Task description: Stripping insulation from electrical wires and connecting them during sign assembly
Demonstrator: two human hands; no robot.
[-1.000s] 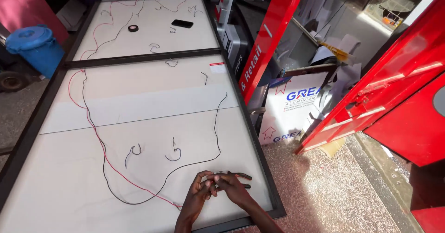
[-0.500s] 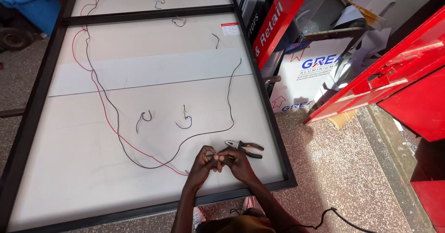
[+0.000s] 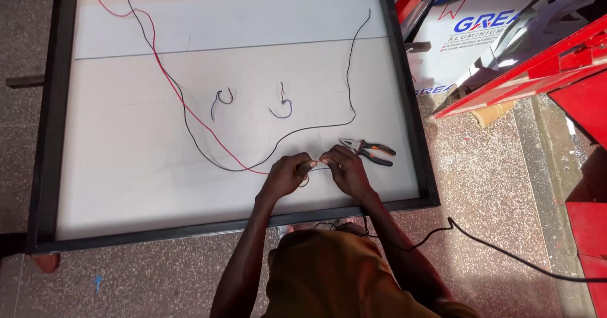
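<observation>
My left hand and my right hand meet over the near part of a white panel in a black frame. Both pinch the end of a thin wire stretched between the fingertips. A red wire and a black wire run across the panel to my left hand. Pliers with orange and black handles lie on the panel just right of my right hand.
Two short curled wire scraps lie mid-panel. A white printed carton and red metal parts stand to the right. A black cable trails over the speckled floor. The panel's black frame edge is near my body.
The view has tilted down and closer to the panel. My hands stay together on the wire end, and the pliers lie in the same place beside my right hand.
</observation>
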